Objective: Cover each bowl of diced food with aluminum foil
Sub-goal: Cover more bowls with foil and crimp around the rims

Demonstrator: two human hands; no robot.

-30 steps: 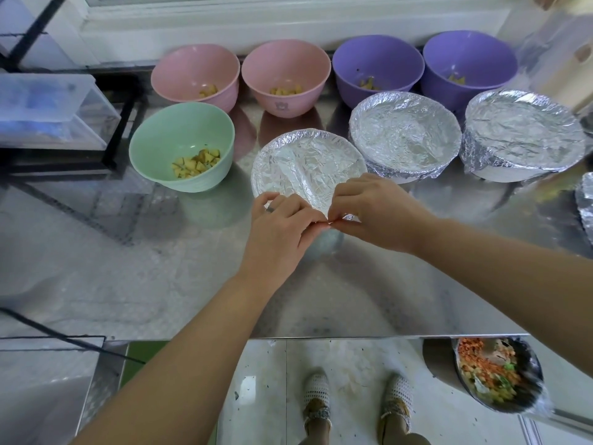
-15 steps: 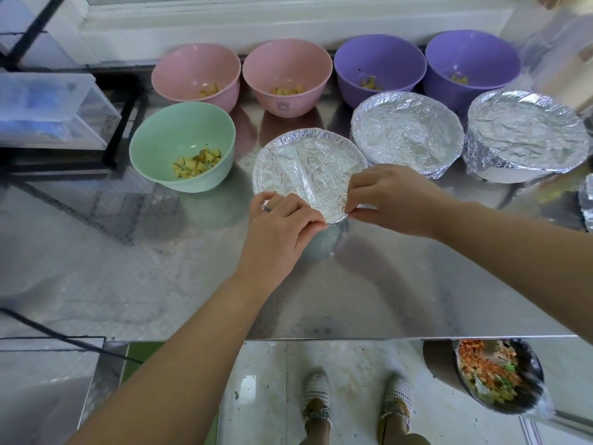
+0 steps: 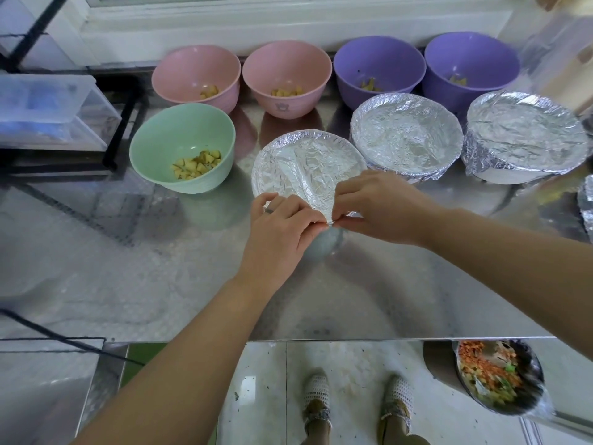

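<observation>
A bowl wrapped in aluminum foil [image 3: 301, 165] stands in the middle of the steel table. My left hand [image 3: 282, 226] and my right hand [image 3: 382, 207] meet at its near rim, and both pinch the foil edge there. Two more foil-covered bowls [image 3: 406, 136] [image 3: 526, 136] stand to its right. Uncovered bowls hold diced yellow food: a green bowl [image 3: 183, 146] at the left, two pink bowls [image 3: 195, 75] [image 3: 287, 75] and two purple bowls [image 3: 378, 69] [image 3: 471, 62] along the back.
Clear plastic drawers [image 3: 48, 114] sit at the far left. A foil piece [image 3: 585, 203] shows at the right edge. Below the table's front edge [image 3: 321, 340], a dark bowl of mixed scraps [image 3: 497, 377] sits low at the right, near my feet.
My right hand slid from the bowl's right rim back to the near rim, meeting my left hand, which stayed at the near edge.
</observation>
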